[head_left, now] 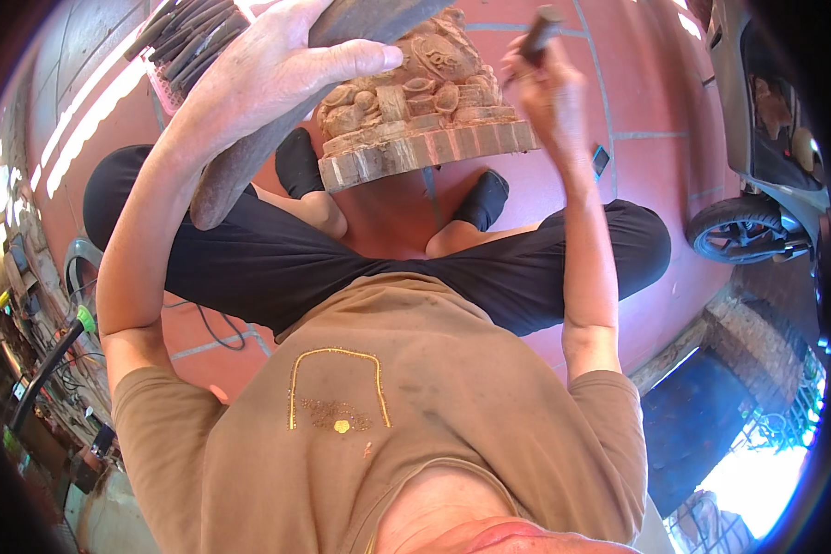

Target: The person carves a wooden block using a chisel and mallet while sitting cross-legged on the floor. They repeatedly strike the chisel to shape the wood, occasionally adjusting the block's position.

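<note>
A carved wooden figure [420,106] stands on the tiled floor between my feet, with rounded, detailed relief above a thick, rough-edged base. My left hand [258,78] is closed round a long, smooth wooden club [226,180]. The thumb lies across it, and the other fingers are mostly out of view. The club slants from above my left thigh up past the carving's top left. At the carving's right side my right hand [556,106] grips a tool with a short dark wooden handle [540,37]. That hand is slightly blurred, and the tool's working end cannot be made out.
At the upper left, a pink basket [164,88] holds several dark, slender tools. A phone-like object [601,162] lies on the floor beyond my right knee. A motorbike wheel [743,226] stands at the right. A dark cable [220,332] curls near my left hip.
</note>
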`<state>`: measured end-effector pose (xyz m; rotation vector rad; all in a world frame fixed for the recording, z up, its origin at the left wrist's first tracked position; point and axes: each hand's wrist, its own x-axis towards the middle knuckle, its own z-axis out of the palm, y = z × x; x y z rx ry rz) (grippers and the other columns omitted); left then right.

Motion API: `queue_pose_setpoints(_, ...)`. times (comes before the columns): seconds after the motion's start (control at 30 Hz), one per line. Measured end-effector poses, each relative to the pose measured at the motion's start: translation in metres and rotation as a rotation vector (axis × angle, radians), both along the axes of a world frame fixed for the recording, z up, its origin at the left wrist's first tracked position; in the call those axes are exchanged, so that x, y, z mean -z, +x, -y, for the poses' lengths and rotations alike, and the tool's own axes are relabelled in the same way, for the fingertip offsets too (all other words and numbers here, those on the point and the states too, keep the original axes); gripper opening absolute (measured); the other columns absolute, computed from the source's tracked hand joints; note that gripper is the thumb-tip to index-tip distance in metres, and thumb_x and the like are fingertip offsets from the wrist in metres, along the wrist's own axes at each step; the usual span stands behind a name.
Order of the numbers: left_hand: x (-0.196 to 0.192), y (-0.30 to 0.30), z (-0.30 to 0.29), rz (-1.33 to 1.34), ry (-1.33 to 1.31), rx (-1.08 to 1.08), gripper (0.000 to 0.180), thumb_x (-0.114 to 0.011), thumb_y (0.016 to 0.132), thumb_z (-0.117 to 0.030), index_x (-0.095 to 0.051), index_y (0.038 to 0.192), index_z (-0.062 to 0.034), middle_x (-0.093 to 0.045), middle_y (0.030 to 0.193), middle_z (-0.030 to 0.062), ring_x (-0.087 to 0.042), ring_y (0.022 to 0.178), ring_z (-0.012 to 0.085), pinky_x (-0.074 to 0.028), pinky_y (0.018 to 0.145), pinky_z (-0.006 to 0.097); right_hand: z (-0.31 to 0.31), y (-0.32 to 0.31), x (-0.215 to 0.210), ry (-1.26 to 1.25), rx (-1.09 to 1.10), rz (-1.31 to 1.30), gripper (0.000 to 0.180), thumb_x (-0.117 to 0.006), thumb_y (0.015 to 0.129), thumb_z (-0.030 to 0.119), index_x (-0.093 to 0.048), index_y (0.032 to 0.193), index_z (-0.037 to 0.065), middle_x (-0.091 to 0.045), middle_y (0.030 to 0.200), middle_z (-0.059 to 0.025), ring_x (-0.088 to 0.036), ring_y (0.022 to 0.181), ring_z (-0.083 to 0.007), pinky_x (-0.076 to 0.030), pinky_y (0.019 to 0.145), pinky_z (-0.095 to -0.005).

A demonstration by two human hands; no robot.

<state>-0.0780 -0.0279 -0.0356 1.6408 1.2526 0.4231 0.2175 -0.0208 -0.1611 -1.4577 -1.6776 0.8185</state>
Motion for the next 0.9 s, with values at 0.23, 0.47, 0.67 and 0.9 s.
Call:
queue_pose_setpoints(0.23, 0.014, -0.001, -0.005, 0.091, 0.210, 0.034, 0.055, -0.075, 0.087, -0.027, -0.057, 0.126, 0.0066, -0.066, 0.107, 0.0147, -0.062, 0.100, 0.0203, -0.048, 0.091, 0.034, 0.000, 0.010, -0.003, -0.141, -0.042, -0.292, 0.019, -0.059, 0.102, 0.007, -0.056, 0.120, 0.000, -0.070, 0.102, -0.0123, -0.072, 0.092, -0.0209, -0.063, 0.083, -0.0340)
queue_pose_setpoints(0.47, 0.023, 0.000, -0.010, 0.066, 0.198, 0.042, 0.060, -0.076, 0.087, -0.030, -0.056, 0.129, 0.0074, -0.066, 0.112, 0.0182, -0.061, 0.107, 0.0223, -0.046, 0.096, 0.035, 0.015, -0.009, 0.017, -0.290, -0.086, -0.226, 0.022, -0.058, 0.100, 0.001, -0.052, 0.122, 0.000, -0.069, 0.102, -0.0115, -0.071, 0.092, -0.0196, -0.063, 0.081, -0.0332)
queue_pose_setpoints(0.67, 0.012, 0.003, -0.004, 0.055, 0.129, 0.028, 0.061, -0.076, 0.087, -0.030, -0.055, 0.130, 0.0078, -0.066, 0.114, 0.0187, -0.062, 0.108, 0.0223, -0.046, 0.097, 0.035, 0.015, -0.006, 0.019, -0.306, -0.087, -0.239, 0.020, -0.056, 0.102, 0.002, -0.051, 0.121, 0.000, -0.068, 0.102, -0.0117, -0.071, 0.093, -0.0206, -0.063, 0.082, -0.0343)
queue_pose_setpoints(0.9, 0.011, 0.006, -0.003, 0.105, 0.145, 0.048, 0.060, -0.075, 0.088, -0.027, -0.054, 0.132, 0.0075, -0.067, 0.114, 0.0176, -0.062, 0.107, 0.0209, -0.047, 0.095, 0.034, 0.007, 0.007, 0.027, -0.380, -0.111, -0.388, 0.020, -0.054, 0.102, 0.003, -0.050, 0.122, 0.002, -0.067, 0.104, -0.0113, -0.071, 0.095, -0.0209, -0.063, 0.082, -0.0343)
